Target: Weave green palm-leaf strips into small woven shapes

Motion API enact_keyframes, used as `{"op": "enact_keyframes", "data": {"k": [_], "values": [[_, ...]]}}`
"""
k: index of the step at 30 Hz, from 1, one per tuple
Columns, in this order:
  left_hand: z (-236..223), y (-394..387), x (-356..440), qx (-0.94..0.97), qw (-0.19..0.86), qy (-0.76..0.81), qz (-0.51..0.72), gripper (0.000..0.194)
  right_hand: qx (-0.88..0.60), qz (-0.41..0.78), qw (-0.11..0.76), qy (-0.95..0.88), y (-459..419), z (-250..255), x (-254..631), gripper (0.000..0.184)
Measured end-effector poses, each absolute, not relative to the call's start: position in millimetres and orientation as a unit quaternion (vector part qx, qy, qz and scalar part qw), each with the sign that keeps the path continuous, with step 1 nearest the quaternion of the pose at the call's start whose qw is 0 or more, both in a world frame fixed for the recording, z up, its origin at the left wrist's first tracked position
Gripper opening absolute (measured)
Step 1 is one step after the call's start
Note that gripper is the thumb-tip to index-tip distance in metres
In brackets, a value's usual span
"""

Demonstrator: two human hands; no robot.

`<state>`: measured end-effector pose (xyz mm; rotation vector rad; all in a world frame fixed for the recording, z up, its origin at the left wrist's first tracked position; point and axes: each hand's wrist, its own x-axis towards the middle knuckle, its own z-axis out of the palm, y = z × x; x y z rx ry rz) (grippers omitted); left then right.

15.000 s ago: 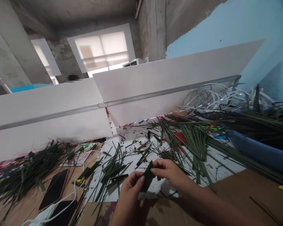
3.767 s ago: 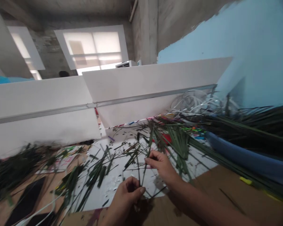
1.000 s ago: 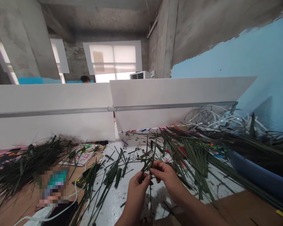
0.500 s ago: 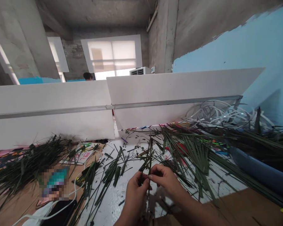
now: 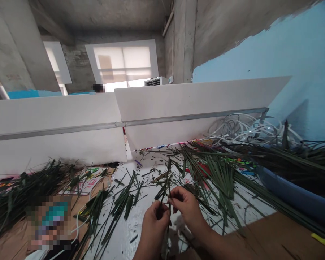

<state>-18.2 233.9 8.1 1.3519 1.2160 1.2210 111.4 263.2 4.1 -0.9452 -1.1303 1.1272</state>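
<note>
Both hands meet low in the middle of the head view. My left hand (image 5: 155,221) is closed round the lower part of a thin green leaf strip (image 5: 168,175) that stands nearly upright. My right hand (image 5: 184,206) pinches the same strip just above, thumb and fingertips pressed together. The strip's top pokes up past the fingers; its lower end is hidden behind my left hand. Loose cut green strips (image 5: 121,204) lie on the white sheet (image 5: 141,225) right under and left of the hands.
A heap of long green leaves (image 5: 219,169) spreads to the right, over a blue tub (image 5: 292,191). Another dark leaf pile (image 5: 21,191) lies at left, with a white cable (image 5: 76,229). White partition boards (image 5: 178,108) stand behind; coiled white strips (image 5: 246,128) sit at back right.
Both hands have slid slightly left and down along the strip and closed in on each other; the view has shifted a little to the right.
</note>
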Motion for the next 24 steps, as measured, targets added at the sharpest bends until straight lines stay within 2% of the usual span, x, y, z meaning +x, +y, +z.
{"op": "enact_keyframes", "data": {"k": [11, 19, 24], "values": [[7.3, 227.4, -9.4, 0.56, 0.481, 0.497, 0.456, 0.013, -0.428, 0.452, 0.644, -0.444, 281.8, 11.0, 134.4, 0.031], [3.6, 224.9, -4.1, 0.571, 0.513, 0.486, 0.418, 0.012, -0.438, 0.408, 0.699, -0.392, 297.4, 16.2, 158.4, 0.024], [5.3, 224.8, -7.8, 0.586, 0.522, 0.471, 0.402, 0.013, -0.447, 0.385, 0.716, -0.373, 304.6, 20.0, 177.3, 0.03]]}}
